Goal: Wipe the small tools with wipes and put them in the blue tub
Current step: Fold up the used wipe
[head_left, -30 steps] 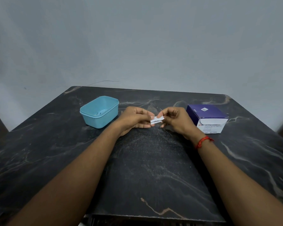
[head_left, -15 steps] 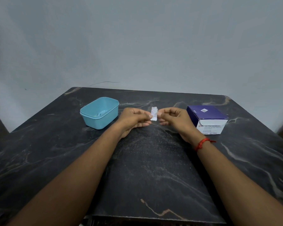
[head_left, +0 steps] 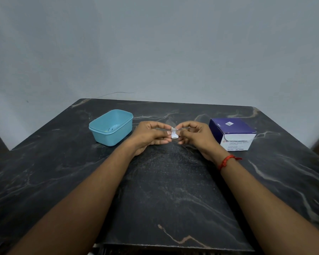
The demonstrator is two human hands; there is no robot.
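A small white wipe sachet (head_left: pixel 174 134) stands upright between my two hands above the middle of the dark marble table (head_left: pixel 164 190). My left hand (head_left: pixel 149 136) pinches its left edge and my right hand (head_left: pixel 193 136) pinches its right edge, fingers curled. The blue tub (head_left: pixel 111 127) sits to the left of my left hand, open, with something small and pale lying inside. No small tool shows outside the tub.
A purple and white box of alcohol swabs (head_left: pixel 232 134) stands to the right of my right hand, its front flap open. A grey wall rises behind the table. The table's near edge runs below my forearms.
The sachet lay flat and horizontal between my fingers a second ago. Now it stands upright, and both hands hold it slightly higher and closer together.
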